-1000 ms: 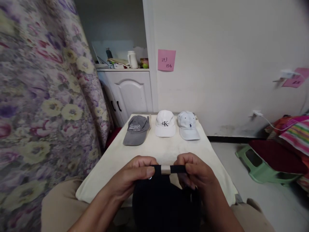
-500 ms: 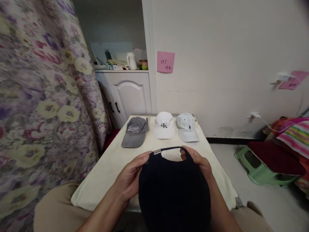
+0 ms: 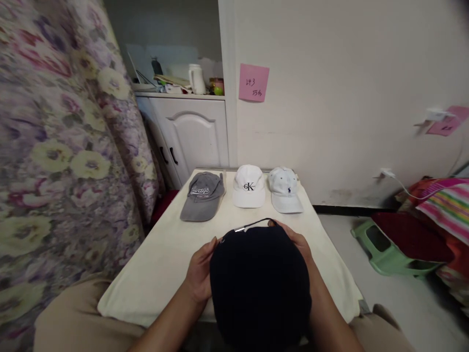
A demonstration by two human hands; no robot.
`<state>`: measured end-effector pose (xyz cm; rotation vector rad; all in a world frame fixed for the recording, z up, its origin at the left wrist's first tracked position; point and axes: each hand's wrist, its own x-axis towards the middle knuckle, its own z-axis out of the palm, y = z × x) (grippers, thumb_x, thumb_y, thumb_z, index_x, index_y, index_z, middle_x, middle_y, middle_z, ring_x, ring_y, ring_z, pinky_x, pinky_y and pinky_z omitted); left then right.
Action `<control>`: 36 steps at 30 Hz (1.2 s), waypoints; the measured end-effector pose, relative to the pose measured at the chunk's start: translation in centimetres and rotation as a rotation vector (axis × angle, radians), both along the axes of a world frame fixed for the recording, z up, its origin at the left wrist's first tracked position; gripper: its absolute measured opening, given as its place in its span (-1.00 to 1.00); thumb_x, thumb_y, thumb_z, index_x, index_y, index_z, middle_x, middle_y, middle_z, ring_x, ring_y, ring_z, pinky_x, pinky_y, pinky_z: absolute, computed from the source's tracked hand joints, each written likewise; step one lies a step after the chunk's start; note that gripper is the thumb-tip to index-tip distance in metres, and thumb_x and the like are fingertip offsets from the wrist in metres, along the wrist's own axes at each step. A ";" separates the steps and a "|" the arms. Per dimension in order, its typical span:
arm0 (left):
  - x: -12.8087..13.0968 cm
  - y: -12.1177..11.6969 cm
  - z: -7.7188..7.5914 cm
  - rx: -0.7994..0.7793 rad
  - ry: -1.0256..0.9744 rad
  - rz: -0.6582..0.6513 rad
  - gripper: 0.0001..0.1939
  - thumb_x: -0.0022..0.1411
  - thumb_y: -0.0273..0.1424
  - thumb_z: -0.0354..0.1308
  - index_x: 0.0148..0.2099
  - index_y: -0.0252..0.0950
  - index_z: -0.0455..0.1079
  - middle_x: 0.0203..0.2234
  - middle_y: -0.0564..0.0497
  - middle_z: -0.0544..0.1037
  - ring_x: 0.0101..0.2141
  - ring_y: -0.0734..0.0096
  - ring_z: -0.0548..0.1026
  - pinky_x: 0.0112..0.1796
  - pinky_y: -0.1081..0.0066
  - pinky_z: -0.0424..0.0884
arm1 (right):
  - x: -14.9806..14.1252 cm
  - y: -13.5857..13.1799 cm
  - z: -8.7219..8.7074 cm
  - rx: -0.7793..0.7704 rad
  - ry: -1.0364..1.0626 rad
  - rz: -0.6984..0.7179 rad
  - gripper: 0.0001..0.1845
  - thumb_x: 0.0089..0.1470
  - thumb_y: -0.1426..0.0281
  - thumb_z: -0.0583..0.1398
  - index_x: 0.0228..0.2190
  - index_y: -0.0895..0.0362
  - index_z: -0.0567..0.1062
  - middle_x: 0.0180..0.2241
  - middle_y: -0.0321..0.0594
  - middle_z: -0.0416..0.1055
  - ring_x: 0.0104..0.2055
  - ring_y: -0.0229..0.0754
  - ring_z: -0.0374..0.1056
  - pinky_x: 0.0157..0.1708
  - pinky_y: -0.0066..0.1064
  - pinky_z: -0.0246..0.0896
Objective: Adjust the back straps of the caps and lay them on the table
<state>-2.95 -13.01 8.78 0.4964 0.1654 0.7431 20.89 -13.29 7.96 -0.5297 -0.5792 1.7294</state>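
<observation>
A black cap point(image 3: 260, 283) sits in both my hands above the near edge of the cream-covered table point(image 3: 164, 259), its back strap with a small metal buckle pointing away from me. My left hand point(image 3: 200, 269) grips the cap's left side, fingers wrapped under it. My right hand point(image 3: 298, 244) grips the right side near the strap. Three caps lie in a row at the table's far end: a grey one point(image 3: 203, 195), a white one with a black logo point(image 3: 249, 186), and a pale one point(image 3: 284, 188).
A floral curtain point(image 3: 54, 137) hangs along the left. A white cabinet point(image 3: 190, 132) with a jug and clutter on top stands behind the table. A pink note point(image 3: 253, 82) is on the wall. A green stool point(image 3: 384, 249) and striped bedding point(image 3: 443, 205) are at the right.
The cap has turned over from strap held taut between my fingers to crown facing me, and my hands have shifted to its sides and moved forward over the table.
</observation>
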 end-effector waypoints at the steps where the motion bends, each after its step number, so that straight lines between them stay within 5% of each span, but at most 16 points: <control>1: -0.1 0.3 -0.4 -0.003 -0.026 -0.025 -0.69 0.33 -0.36 0.03 -0.16 -0.36 0.59 -0.36 -0.08 0.69 -0.16 0.08 0.63 0.03 0.17 0.41 | -0.1 0.2 -0.1 -0.017 0.026 -0.009 -0.70 -0.21 0.42 0.41 -0.31 0.14 0.62 -0.43 -0.33 0.57 -0.43 -0.27 0.42 -0.33 -0.48 0.35; 5: -0.2 1.2 -1.3 -0.029 -0.045 -0.057 -0.64 0.36 -0.35 -0.04 -0.14 -0.35 0.60 -0.32 -0.06 0.70 -0.23 0.13 0.65 0.03 0.20 0.40 | -0.4 0.6 -0.5 -0.114 0.110 -0.012 -0.78 -0.15 0.39 0.39 -0.34 0.11 0.64 -0.37 -0.32 0.62 -0.33 -0.18 0.48 -0.18 -0.36 0.39; 13: 0.7 4.2 -3.6 -0.084 -0.129 0.010 -0.54 0.41 -0.32 -0.13 -0.24 -0.31 0.62 -0.46 0.03 0.69 -0.44 0.33 0.64 -0.10 0.38 0.47 | -1.5 0.1 -3.3 -0.238 0.103 -0.077 -0.62 -0.09 0.03 0.35 -0.44 0.10 0.62 -0.49 -0.27 0.59 -0.49 -0.10 0.44 -0.45 -0.27 0.38; 23: -0.2 7.0 -8.6 -0.086 -0.181 -0.048 -0.40 0.43 -0.14 -0.28 -0.02 -0.25 0.57 -0.21 -0.02 0.68 -0.18 0.22 0.63 0.08 0.28 0.33 | -1.9 2.9 -6.3 -0.219 0.372 -0.023 -0.78 0.05 0.30 0.27 -0.26 0.14 0.62 -0.28 -0.28 0.64 -0.22 -0.12 0.54 -0.01 -0.25 0.38; 30: 0.8 7.5 -10.6 -0.145 -0.209 0.057 -0.42 0.40 -0.05 -0.20 0.06 -0.27 0.52 -0.08 -0.03 0.64 -0.02 0.16 0.54 0.13 0.27 0.27 | -2.0 2.8 -7.7 -0.192 0.323 0.060 -0.35 -0.24 -0.05 0.38 -0.19 0.13 0.62 -0.21 -0.14 0.63 -0.18 0.03 0.54 0.04 -0.06 0.31; 36: 0.8 7.5 -11.2 -0.190 -0.203 0.116 -0.45 0.42 -0.09 -0.19 -0.02 -0.25 0.56 -0.17 -0.02 0.67 -0.05 0.15 0.56 0.08 0.28 0.33 | -2.1 2.9 -8.3 -0.212 0.386 -0.025 -0.67 -0.14 0.17 0.39 -0.29 0.05 0.65 -0.28 -0.29 0.64 -0.23 -0.12 0.55 -0.05 -0.30 0.40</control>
